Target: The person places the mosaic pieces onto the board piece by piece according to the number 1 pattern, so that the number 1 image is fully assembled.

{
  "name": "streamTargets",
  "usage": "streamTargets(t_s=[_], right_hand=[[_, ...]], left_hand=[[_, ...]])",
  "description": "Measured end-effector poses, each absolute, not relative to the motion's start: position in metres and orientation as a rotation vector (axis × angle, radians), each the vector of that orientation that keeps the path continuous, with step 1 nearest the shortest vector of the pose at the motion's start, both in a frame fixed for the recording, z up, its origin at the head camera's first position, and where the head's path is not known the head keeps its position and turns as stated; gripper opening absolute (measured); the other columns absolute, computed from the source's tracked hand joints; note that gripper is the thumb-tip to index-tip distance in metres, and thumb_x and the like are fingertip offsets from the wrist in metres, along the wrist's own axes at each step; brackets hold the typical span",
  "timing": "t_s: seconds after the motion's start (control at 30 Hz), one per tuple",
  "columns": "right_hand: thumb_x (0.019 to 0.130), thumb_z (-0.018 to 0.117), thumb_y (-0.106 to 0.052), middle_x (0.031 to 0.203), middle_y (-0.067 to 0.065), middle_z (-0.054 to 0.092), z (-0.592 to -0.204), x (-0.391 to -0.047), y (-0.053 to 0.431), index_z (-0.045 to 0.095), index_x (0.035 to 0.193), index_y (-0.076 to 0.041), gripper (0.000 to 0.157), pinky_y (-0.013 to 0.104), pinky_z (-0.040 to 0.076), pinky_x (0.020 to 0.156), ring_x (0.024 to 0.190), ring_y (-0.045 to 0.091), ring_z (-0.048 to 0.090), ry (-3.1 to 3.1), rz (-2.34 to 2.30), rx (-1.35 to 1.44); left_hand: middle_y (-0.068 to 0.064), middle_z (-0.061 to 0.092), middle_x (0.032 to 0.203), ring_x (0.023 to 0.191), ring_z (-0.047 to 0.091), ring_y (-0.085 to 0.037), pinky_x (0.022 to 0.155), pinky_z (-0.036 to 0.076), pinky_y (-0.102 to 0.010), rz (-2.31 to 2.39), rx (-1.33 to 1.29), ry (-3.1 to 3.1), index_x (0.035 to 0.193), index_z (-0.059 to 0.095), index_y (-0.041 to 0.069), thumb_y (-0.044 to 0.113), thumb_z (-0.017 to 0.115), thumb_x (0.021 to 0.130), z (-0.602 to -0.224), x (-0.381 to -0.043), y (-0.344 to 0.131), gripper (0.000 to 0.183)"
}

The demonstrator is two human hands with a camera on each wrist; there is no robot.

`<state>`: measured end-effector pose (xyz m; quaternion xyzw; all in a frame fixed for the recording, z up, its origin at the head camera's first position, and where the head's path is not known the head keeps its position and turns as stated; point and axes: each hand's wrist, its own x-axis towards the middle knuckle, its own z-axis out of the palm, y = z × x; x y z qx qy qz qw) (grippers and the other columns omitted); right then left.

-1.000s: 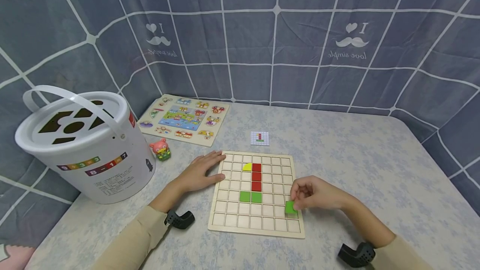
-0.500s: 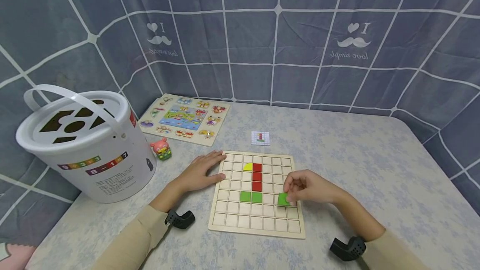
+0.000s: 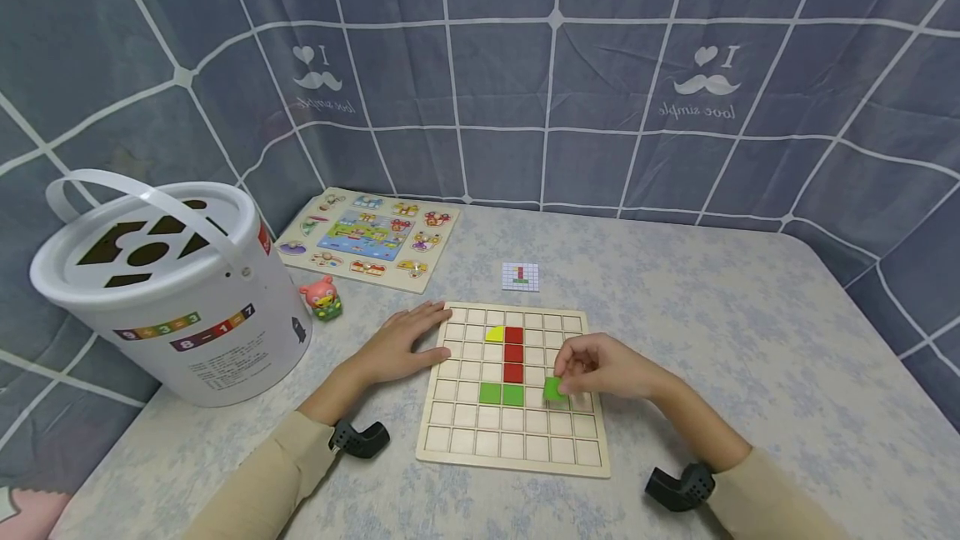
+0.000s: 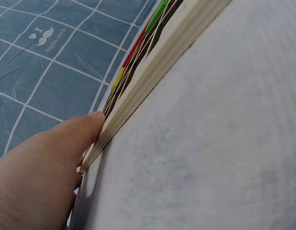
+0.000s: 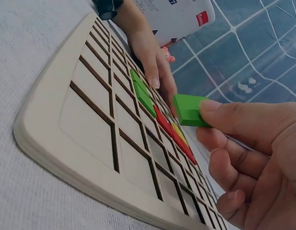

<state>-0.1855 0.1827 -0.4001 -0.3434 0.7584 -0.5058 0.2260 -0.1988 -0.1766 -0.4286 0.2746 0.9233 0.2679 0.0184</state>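
Observation:
My right hand (image 3: 611, 367) pinches a green square tile (image 5: 187, 109) between thumb and forefinger, held just above the wooden grid board (image 3: 517, 446). In the head view the tile hovers over cells to the right of two green tiles (image 3: 501, 394) set side by side. A column of red tiles (image 3: 513, 354) rises above the right one, and a yellow quarter-round tile (image 3: 495, 334) lies left of the top red one. My left hand (image 3: 401, 346) rests with extended fingers against the board's left edge; the left wrist view shows its thumb (image 4: 81, 132) touching that edge.
Behind the board lies a small pattern card (image 3: 521, 277) with a printed grid. A picture puzzle board (image 3: 367, 238), a pink-and-green figurine (image 3: 322, 299) and a white lidded bucket (image 3: 247, 340) stand to the left. Fabric with white lines (image 3: 502, 77) hangs behind the table.
The right hand has carried the green tile leftward and slightly away over the board, from its right edge toward the green pair. The left hand has stayed put.

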Motion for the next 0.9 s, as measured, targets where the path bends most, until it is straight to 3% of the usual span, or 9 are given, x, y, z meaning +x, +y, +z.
streamTargets(t_s=[0.47,0.9], right_hand=[[0.085,0.076,-0.010,0.078,0.000,0.063,-0.404,-0.179,0.162,0.068,0.092,-0.007,0.012,0.023,0.047,0.063,0.069,0.012,0.054,2.251,-1.295,-0.924],[0.086,0.074,-0.009,0.075,-0.004,0.061,-0.408,-0.175,0.157,0.067,0.091,-0.007,0.009,0.022,0.045,0.057,0.063,0.008,0.051,2.270,-1.240,-0.961]], left_hand=[[-0.014,0.034,0.155,0.144,0.025,-0.034,0.114,0.016,-0.059,0.832,0.845,2.863,0.149,0.042,0.009,0.044,0.061,0.094,-0.430,-0.199,-0.177,0.067],[-0.013,0.034,0.155,0.144,0.024,-0.033,0.114,0.016,-0.059,0.828,0.844,2.866,0.149,0.042,0.009,0.045,0.060,0.094,-0.432,-0.201,-0.178,0.068]])
